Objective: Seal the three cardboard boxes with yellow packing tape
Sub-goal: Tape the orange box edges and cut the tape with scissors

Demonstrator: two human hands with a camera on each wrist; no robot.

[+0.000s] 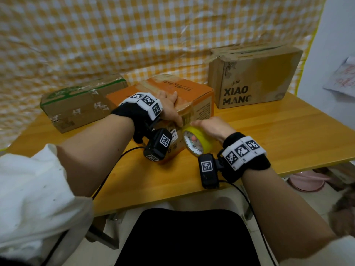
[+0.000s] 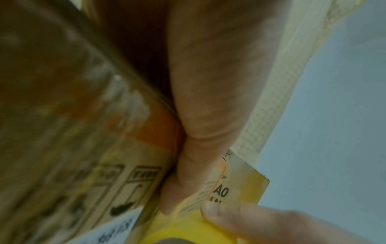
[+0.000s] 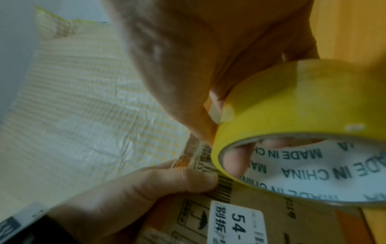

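Observation:
Three cardboard boxes stand on the wooden table (image 1: 269, 135): a green-printed one (image 1: 82, 100) at the left, an orange one (image 1: 192, 93) in the middle, a "XIAO MANG" one (image 1: 255, 77) at the right. My left hand (image 1: 171, 110) lies flat over the orange box's near top edge, its thumb (image 3: 163, 183) pressing the front face beside a barcode. My right hand (image 1: 209, 127) grips the yellow tape roll (image 1: 196, 141), a finger through its core, and holds it against that front face (image 3: 208, 222) just right of the left thumb. The free tape end is hidden.
A yellow checked plastic sheet (image 1: 134, 35) hangs behind the boxes. Black cables run from the wrist cameras off the table's near edge. A pink basin (image 1: 307, 181) sits on the floor at the right. Bare tabletop lies right of the orange box.

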